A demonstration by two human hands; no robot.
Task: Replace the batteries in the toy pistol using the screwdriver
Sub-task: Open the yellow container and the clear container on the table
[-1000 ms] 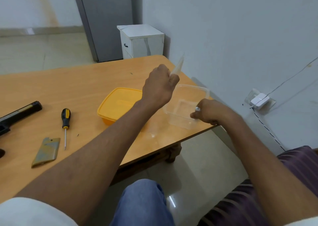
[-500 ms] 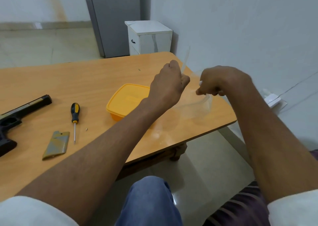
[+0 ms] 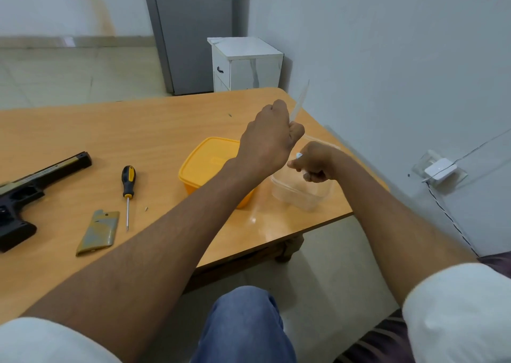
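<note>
The black toy pistol (image 3: 25, 194) lies at the table's left edge, partly cut off. Its grey-green battery cover (image 3: 98, 231) rests loose beside the yellow-and-black screwdriver (image 3: 128, 180), with a tiny screw (image 3: 146, 209) close by. My left hand (image 3: 269, 138) is shut on a clear plastic lid (image 3: 300, 103), held upright above the table. My right hand (image 3: 315, 163) is closed over the open clear container (image 3: 301, 197), pinching a small pale-tipped item (image 3: 298, 155) that looks like a battery; most of it is hidden in the fist.
A yellow lidded box (image 3: 207, 166) stands just left of the clear container, under my left forearm. The wooden table (image 3: 138, 130) ends near the wall at right. A white cabinet (image 3: 246, 64) stands behind it. A wall socket with a cable (image 3: 439, 169) is at right.
My right hand rose above the container half a second ago and has come back down into its opening. My left hand keeps the lid raised.
</note>
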